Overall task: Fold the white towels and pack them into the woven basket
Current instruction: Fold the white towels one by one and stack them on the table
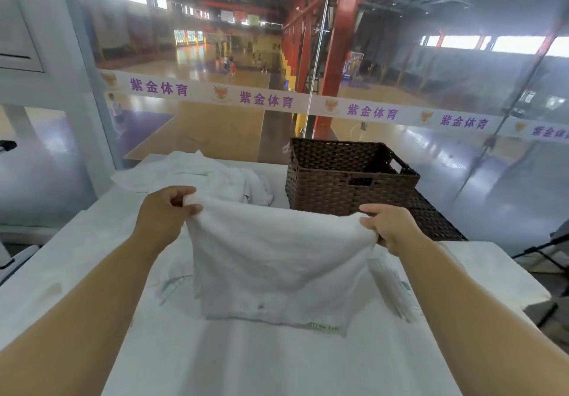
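A white towel (277,260) hangs doubled over in front of me, its lower edge touching the white table (61,272). My left hand (166,214) pinches its top left corner. My right hand (391,226) grips the top right corner. Behind the towel a heap of loose white towels (215,177) lies at the table's far left. The dark brown woven basket (348,177) stands at the far right, beyond my right hand; what I see of its inside holds nothing.
The basket's woven lid (431,220) lies flat to its right. A glass wall (308,103) with a printed band runs just behind the table. A dark stand (548,251) is off the right edge. More white cloth (391,288) lies under the held towel.
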The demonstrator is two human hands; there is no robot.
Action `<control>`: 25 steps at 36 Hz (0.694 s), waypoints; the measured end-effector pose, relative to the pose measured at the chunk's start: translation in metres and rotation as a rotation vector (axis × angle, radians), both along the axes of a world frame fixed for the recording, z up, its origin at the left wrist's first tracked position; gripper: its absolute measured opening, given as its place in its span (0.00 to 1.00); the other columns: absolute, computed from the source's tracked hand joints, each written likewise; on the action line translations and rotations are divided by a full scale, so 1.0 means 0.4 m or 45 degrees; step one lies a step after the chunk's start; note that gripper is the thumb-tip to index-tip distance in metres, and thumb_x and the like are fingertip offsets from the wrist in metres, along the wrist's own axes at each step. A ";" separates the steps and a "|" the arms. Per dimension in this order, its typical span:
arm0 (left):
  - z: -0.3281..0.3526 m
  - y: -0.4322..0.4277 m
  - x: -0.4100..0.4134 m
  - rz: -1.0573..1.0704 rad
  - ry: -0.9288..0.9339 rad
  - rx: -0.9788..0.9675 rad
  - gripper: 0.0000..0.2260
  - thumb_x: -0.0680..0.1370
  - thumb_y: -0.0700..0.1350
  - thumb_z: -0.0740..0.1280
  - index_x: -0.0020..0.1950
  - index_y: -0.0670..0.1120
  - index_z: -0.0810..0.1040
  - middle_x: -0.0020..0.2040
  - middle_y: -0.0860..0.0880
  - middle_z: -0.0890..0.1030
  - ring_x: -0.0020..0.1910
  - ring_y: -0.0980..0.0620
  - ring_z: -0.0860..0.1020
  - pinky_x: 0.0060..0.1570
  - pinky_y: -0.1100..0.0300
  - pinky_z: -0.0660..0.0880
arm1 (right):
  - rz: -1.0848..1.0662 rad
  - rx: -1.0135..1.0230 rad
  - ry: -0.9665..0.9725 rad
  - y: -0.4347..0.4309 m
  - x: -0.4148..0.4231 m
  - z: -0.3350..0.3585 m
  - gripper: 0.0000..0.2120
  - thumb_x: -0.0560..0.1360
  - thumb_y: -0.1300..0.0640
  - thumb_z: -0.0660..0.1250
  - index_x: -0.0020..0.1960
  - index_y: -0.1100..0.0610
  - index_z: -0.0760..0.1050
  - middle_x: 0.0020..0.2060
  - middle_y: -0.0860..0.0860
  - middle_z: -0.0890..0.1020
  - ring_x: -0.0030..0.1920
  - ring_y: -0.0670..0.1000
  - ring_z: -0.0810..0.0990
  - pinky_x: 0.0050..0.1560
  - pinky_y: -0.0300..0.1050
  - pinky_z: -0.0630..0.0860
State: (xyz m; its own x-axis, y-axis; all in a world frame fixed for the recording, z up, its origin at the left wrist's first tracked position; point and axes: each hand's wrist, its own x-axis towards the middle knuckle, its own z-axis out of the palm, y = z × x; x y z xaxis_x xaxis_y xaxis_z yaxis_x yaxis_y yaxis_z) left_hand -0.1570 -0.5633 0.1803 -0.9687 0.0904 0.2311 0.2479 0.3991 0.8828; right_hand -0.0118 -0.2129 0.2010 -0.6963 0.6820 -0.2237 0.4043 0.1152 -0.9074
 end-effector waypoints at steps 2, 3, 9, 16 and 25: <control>-0.004 -0.007 0.000 -0.011 0.006 -0.051 0.17 0.70 0.39 0.74 0.58 0.46 0.80 0.48 0.51 0.79 0.42 0.56 0.76 0.43 0.68 0.68 | -0.056 -0.028 0.110 -0.001 0.013 0.005 0.13 0.74 0.69 0.67 0.51 0.53 0.82 0.49 0.54 0.81 0.48 0.52 0.79 0.48 0.47 0.80; -0.006 -0.009 0.001 -0.016 0.013 -0.077 0.17 0.70 0.39 0.75 0.58 0.46 0.80 0.48 0.51 0.79 0.42 0.55 0.75 0.43 0.68 0.67 | -0.070 -0.021 0.154 -0.003 0.020 0.007 0.14 0.74 0.70 0.67 0.48 0.53 0.82 0.49 0.54 0.81 0.48 0.53 0.79 0.47 0.46 0.80; -0.008 -0.010 0.018 -0.027 0.143 -0.214 0.08 0.74 0.45 0.70 0.52 0.48 0.82 0.46 0.54 0.79 0.44 0.54 0.75 0.42 0.65 0.67 | -0.068 0.275 0.312 -0.021 0.076 0.007 0.12 0.70 0.65 0.73 0.52 0.56 0.82 0.43 0.48 0.83 0.45 0.51 0.82 0.54 0.52 0.79; -0.029 0.000 0.063 -0.094 0.327 -0.135 0.03 0.76 0.45 0.68 0.45 0.47 0.80 0.45 0.52 0.79 0.45 0.52 0.74 0.40 0.69 0.67 | -0.047 0.786 0.350 -0.035 0.146 -0.013 0.04 0.74 0.57 0.70 0.41 0.49 0.77 0.36 0.42 0.78 0.38 0.42 0.76 0.38 0.34 0.69; -0.078 0.004 0.107 -0.131 -0.001 0.251 0.04 0.74 0.48 0.71 0.40 0.57 0.80 0.38 0.61 0.82 0.35 0.64 0.78 0.39 0.62 0.75 | 0.057 0.646 0.325 -0.014 0.213 -0.055 0.04 0.75 0.56 0.67 0.43 0.56 0.75 0.40 0.52 0.79 0.39 0.52 0.76 0.41 0.49 0.75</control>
State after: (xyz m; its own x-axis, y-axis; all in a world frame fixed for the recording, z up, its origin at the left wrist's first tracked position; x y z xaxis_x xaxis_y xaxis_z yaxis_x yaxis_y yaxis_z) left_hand -0.1142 -0.5618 0.1492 -0.9569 0.1421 0.2534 0.2777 0.1914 0.9414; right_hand 0.0735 -0.2186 0.1791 -0.7159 0.6289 0.3034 0.1644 0.5741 -0.8021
